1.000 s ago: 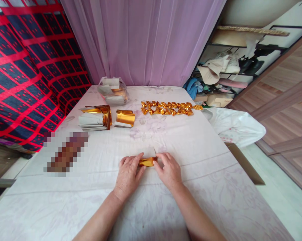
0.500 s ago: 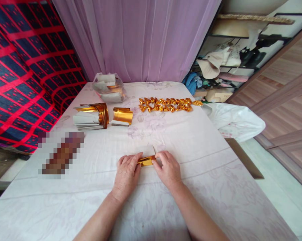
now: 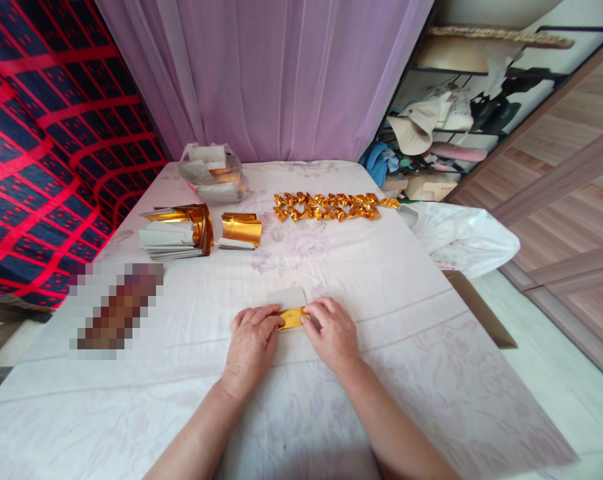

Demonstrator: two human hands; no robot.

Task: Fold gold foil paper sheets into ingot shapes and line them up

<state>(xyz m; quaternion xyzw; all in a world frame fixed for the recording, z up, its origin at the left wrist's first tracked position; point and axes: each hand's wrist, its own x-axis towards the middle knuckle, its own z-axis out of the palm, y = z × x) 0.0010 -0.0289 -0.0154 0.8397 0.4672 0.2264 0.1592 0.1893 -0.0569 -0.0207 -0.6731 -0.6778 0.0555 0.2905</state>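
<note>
With our left hand (image 3: 252,340) and right hand (image 3: 333,331) pinching opposite ends of the gold foil strip (image 3: 291,317), well in front of the row of folded gold pieces (image 3: 329,207), uneven finger pressure could skew the crease or tear the thin foil.

A white cloth with a pale flower print (image 3: 381,280) covers the table. Near its far edge lies a row of folded gold pieces (image 3: 331,207). To the left are a stack of gold and white sheets (image 3: 174,232) and, just beside it, a smaller gold stack (image 3: 240,231). Behind them stands a clear plastic bag (image 3: 212,173) with more sheets. A purple curtain (image 3: 281,73) hangs behind the table.
</note>
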